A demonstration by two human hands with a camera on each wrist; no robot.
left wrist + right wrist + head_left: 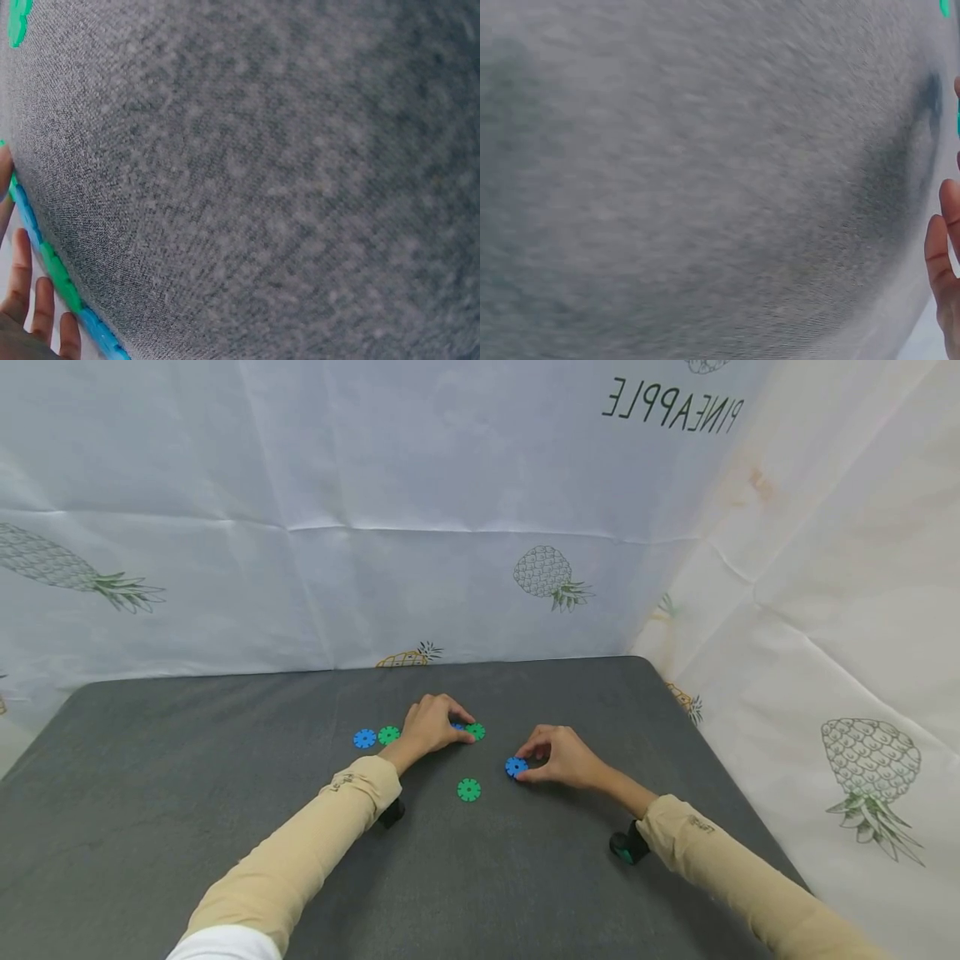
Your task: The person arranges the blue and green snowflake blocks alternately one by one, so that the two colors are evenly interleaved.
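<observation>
A row of notched plastic discs lies on the table in the head view: a blue disc [364,739], a green disc [389,735], a partly hidden blue disc [457,727] and a green disc [476,732] at the right end. My left hand [431,725] reaches over the row, its thumb and index finger pinching that end green disc. To its right, my right hand [562,758] pinches another blue disc [516,767] between thumb and fingertips. Between the hands and nearer me lies a loose green disc [468,790]. The right wrist view barely catches the fingers [939,247].
Dark grey cloth covers the table [480,893]. A white curtain [420,577] with pineapple prints hangs behind its far edge, and another stretch [810,635] borders the right side. Black wrist devices sit under both sleeves.
</observation>
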